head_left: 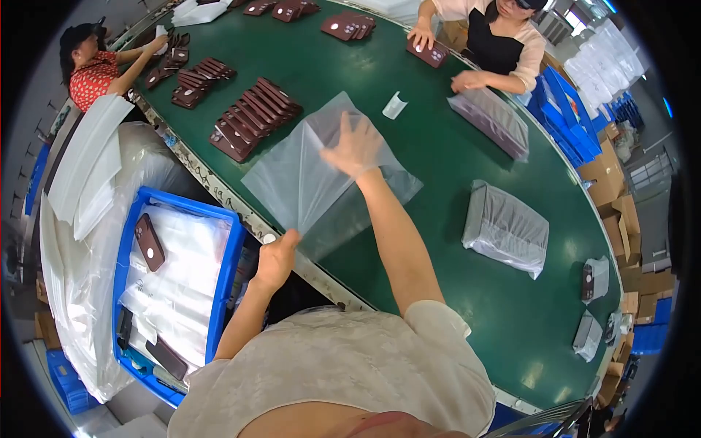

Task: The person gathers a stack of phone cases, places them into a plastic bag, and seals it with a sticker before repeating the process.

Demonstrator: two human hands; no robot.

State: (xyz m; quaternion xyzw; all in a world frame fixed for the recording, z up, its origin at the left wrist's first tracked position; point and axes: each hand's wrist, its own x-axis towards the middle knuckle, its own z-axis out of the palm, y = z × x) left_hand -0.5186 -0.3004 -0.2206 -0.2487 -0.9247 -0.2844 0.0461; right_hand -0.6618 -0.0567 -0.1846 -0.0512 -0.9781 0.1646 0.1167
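Observation:
A clear plastic bag (292, 175) is spread over the near side of the green table. My left hand (276, 257) pinches its near corner at the table edge, pulling folds towards that point. My right hand (354, 146) lies over the far part of the bag, fingers spread and slightly blurred; the film overlaps it in this view. Just left of the bag, a row of dark brown phone cases (255, 117) leans together on the table. A small white curved piece (394, 106) rests beyond my right hand.
Wrapped bundles (507, 228) sit on the green table (438, 285) to the right. A blue crate (235, 270) with plastic bags and a brown case stands at left. Across the table, a person's hand (421, 35) touches brown cases; another person handles cases at far left.

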